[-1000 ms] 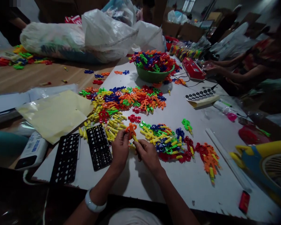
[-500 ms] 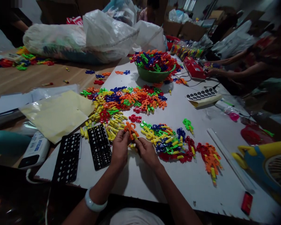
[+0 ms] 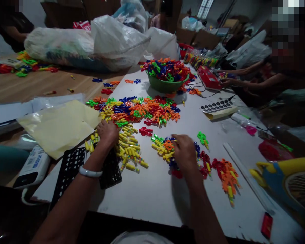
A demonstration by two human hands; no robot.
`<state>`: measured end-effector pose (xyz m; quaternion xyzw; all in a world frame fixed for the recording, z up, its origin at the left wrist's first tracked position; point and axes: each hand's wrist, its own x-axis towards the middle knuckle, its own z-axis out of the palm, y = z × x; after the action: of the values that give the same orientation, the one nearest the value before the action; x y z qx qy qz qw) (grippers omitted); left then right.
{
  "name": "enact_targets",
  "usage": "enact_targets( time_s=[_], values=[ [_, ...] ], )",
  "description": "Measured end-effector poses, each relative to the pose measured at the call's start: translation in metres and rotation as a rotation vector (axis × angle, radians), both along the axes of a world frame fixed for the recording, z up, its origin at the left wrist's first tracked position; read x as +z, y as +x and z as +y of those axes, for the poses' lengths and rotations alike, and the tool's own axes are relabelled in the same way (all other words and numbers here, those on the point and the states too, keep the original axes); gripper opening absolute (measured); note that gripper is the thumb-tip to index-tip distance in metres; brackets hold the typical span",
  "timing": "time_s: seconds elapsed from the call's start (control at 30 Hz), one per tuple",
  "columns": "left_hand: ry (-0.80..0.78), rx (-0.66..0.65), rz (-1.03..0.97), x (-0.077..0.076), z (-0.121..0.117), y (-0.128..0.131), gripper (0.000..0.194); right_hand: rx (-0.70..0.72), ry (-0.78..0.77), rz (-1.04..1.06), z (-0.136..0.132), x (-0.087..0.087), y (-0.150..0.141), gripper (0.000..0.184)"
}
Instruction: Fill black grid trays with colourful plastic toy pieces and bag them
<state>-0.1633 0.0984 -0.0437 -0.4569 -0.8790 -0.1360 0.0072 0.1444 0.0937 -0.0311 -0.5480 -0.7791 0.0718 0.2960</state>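
My left hand reaches over the near edge of the left pile, touching or just above it. Its fingertips are hidden, and a bit of red plastic shows beside it. Several yellow tubes lie to its right, and a black perforated tray is partly under the wrist. My right hand is at the right-hand pile, fingers closed at the yellow tube end of an orange toy figure. That figure rests against yellow figures and blue ones. The hand covers much of this pile.
A second black tray lies left. Mixed plastic figures spread across mid-table, with a heaped green bowl behind. A clear bar, a red lighter and a yellow-blue fan stand right. A co-worker's arms are at a red machine.
Both hands were together at the orange figure and its yellow tube. They have parted: the left moved to the left pile, the right carried the orange figure to the right pile.
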Motion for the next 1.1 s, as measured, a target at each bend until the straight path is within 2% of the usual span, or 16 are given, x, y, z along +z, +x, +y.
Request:
enact_targets(
  time_s=[0.07, 0.13, 0.2, 0.3, 0.43, 0.53, 0.63, 0.73, 0.87, 1.0, 1.1],
  values=[
    [-0.055, -0.024, 0.002, -0.006, 0.006, -0.004, 0.044, 0.181, -0.126, -0.006, 0.006, -0.016, -0.039, 0.033],
    [-0.045, -0.034, -0.039, -0.009, 0.007, -0.008, 0.043, 0.297, -0.218, -0.012, 0.007, -0.031, -0.073, 0.031],
    [-0.011, -0.034, -0.12, -0.009, 0.004, -0.012, 0.037, 0.34, -0.251, -0.01, 0.005, -0.042, -0.097, 0.03],
    [0.084, -0.044, -0.22, -0.004, -0.002, -0.015, 0.026, 0.345, -0.227, -0.013, 0.006, -0.048, -0.117, 0.029],
    [0.246, -0.07, -0.277, 0.005, -0.015, -0.006, 0.018, 0.341, -0.196, -0.1, 0.014, -0.05, -0.135, 0.022],
    [0.32, -0.089, -0.452, 0.007, -0.031, 0.003, 0.014, 0.338, -0.211, -0.171, 0.019, -0.052, -0.133, 0.019],
    [0.378, -0.112, -0.691, 0.002, -0.049, 0.007, 0.019, 0.339, -0.225, -0.16, 0.024, -0.054, -0.119, 0.013],
    [0.464, -0.118, -0.822, -0.005, -0.062, 0.012, 0.026, 0.368, -0.227, -0.141, 0.031, -0.049, -0.114, 0.014],
    [0.554, -0.08, -0.911, -0.01, -0.07, 0.025, 0.029, 0.379, -0.227, -0.189, 0.045, -0.037, -0.141, 0.025],
    [0.546, -0.087, -0.959, -0.009, -0.076, 0.03, 0.03, 0.373, -0.271, -0.366, 0.052, -0.029, -0.177, 0.033],
    [0.549, -0.063, -0.961, -0.007, -0.081, 0.028, 0.03, 0.4, -0.315, -0.434, 0.05, -0.027, -0.189, 0.032]
  ],
)
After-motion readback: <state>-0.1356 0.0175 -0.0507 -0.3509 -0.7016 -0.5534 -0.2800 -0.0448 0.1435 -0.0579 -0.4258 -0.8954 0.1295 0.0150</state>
